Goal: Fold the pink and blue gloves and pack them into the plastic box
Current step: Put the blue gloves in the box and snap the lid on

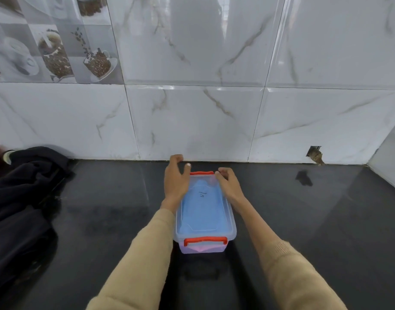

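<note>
Tan sleeves (147,260) reach forward on either side of the plastic box (204,222), which sits lidded on the dark counter (102,220) between both forearms. Its near red latch (205,240) faces the camera. Blue glove (203,211) shows through the clear lid (226,217), pink glove (202,249) low behind the front wall. At the far end, the left hand (176,180) rests on the left corner, fingers loosely spread; the right hand (229,181) curls over the right corner, fingertips by the far red latch (202,173).
</note>
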Action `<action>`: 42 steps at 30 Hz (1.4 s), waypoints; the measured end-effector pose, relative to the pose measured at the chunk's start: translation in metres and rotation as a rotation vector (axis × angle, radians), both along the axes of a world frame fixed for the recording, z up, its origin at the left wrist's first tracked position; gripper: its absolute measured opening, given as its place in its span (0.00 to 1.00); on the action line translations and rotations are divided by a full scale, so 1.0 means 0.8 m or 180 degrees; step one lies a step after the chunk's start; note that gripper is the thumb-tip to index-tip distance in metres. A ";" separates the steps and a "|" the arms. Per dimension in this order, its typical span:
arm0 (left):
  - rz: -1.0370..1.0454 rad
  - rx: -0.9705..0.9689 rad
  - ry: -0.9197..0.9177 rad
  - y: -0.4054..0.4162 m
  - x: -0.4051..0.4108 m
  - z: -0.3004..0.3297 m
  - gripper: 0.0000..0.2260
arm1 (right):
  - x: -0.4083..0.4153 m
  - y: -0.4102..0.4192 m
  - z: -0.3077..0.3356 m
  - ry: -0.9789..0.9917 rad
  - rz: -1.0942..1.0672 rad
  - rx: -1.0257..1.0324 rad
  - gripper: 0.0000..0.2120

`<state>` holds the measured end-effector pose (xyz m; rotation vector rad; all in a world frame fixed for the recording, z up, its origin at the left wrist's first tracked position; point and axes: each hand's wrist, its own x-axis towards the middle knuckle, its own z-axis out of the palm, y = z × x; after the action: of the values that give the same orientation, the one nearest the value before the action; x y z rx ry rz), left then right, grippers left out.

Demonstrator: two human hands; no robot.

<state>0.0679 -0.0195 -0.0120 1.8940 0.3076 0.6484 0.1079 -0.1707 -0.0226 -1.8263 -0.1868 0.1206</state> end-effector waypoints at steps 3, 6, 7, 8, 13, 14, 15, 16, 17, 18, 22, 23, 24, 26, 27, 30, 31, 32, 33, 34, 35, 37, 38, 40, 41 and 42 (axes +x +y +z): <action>-0.0282 -0.0844 0.0285 0.006 -0.027 -0.014 0.23 | -0.040 -0.026 -0.025 0.0617 0.0339 0.0505 0.21; -0.0567 -0.1082 0.0667 0.002 -0.051 -0.024 0.30 | -0.077 -0.037 -0.050 0.1059 0.0657 0.1416 0.23; -0.0565 -0.1150 0.0712 0.001 -0.057 -0.024 0.30 | -0.089 -0.038 -0.055 0.1095 0.0691 0.1628 0.24; -0.0524 -0.1214 0.0734 -0.001 -0.063 -0.024 0.29 | -0.100 -0.040 -0.059 0.1074 0.0724 0.1755 0.23; 0.0099 -0.1429 0.0555 -0.016 -0.092 -0.026 0.24 | -0.136 -0.049 -0.070 0.0919 0.0427 0.1507 0.22; 0.0345 -0.1464 0.0477 -0.021 -0.098 -0.027 0.24 | -0.140 -0.050 -0.071 0.0848 0.0212 0.1411 0.20; 0.0669 -0.1480 0.0378 -0.028 -0.107 -0.027 0.25 | -0.142 -0.050 -0.071 0.0769 -0.0049 0.1378 0.18; 0.1029 -0.1513 0.0248 -0.038 -0.116 -0.026 0.25 | -0.144 -0.051 -0.071 0.0693 -0.0287 0.1386 0.17; 0.1352 -0.1589 0.0098 -0.049 -0.126 -0.024 0.25 | -0.146 -0.050 -0.070 0.0627 -0.0486 0.1436 0.18; 0.1592 -0.1710 -0.0044 -0.060 -0.137 -0.021 0.25 | -0.149 -0.049 -0.068 0.0579 -0.0648 0.1513 0.19; 0.2071 -0.2099 0.0017 -0.085 -0.166 -0.017 0.28 | -0.153 -0.042 -0.061 0.0513 -0.0809 0.1597 0.26; 0.2187 -0.2083 0.0260 -0.081 -0.172 -0.017 0.27 | -0.152 -0.042 -0.060 0.0571 -0.0704 0.1605 0.27; 0.2276 -0.2019 0.0498 -0.073 -0.177 -0.018 0.25 | -0.150 -0.044 -0.058 0.0628 -0.0614 0.1609 0.28; 0.2303 -0.1803 0.0683 -0.054 -0.184 -0.022 0.20 | -0.143 -0.054 -0.052 0.0701 -0.0422 0.1526 0.27; 0.2206 -0.1693 0.0639 -0.044 -0.185 -0.026 0.19 | -0.139 -0.060 -0.049 0.0712 -0.0262 0.1445 0.25; 0.1350 -0.1591 0.0331 -0.013 -0.177 -0.035 0.19 | -0.129 -0.070 -0.038 0.0733 0.0206 0.1319 0.15; 0.0993 -0.1507 0.0371 -0.004 -0.172 -0.036 0.21 | -0.124 -0.070 -0.034 0.0742 0.0276 0.1290 0.13; 0.0708 -0.1414 0.0512 0.004 -0.167 -0.037 0.23 | -0.119 -0.069 -0.030 0.0764 0.0327 0.1275 0.11; 0.0501 -0.1391 0.0678 0.011 -0.162 -0.037 0.25 | -0.114 -0.068 -0.027 0.0790 0.0351 0.1227 0.10; 0.0322 -0.1479 0.0804 0.017 -0.158 -0.038 0.26 | -0.108 -0.067 -0.024 0.0831 0.0352 0.1184 0.09; 0.0117 -0.1680 0.0877 0.021 -0.155 -0.038 0.27 | -0.102 -0.066 -0.021 0.0868 0.0353 0.1107 0.09; -0.0254 -0.2107 0.0874 0.024 -0.152 -0.036 0.30 | -0.090 -0.063 -0.013 0.1003 0.0401 0.0919 0.08; -0.0315 -0.2146 0.0846 0.023 -0.149 -0.034 0.31 | -0.084 -0.060 -0.007 0.1074 0.0392 0.0810 0.06; -0.0242 -0.1998 0.0775 0.020 -0.142 -0.030 0.30 | -0.073 -0.052 0.003 0.1150 0.0320 0.0447 0.05; -0.0163 -0.1914 0.0742 0.016 -0.139 -0.028 0.29 | -0.066 -0.048 0.005 0.1097 0.0248 0.0152 0.05; -0.0107 -0.1849 0.0711 0.012 -0.138 -0.027 0.28 | -0.064 -0.044 0.008 0.0980 0.0194 -0.0126 0.04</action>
<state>-0.0424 -0.0095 -0.0335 1.4044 0.5422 0.2779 0.0569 -0.2060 -0.0166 -1.8160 -0.0228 0.4476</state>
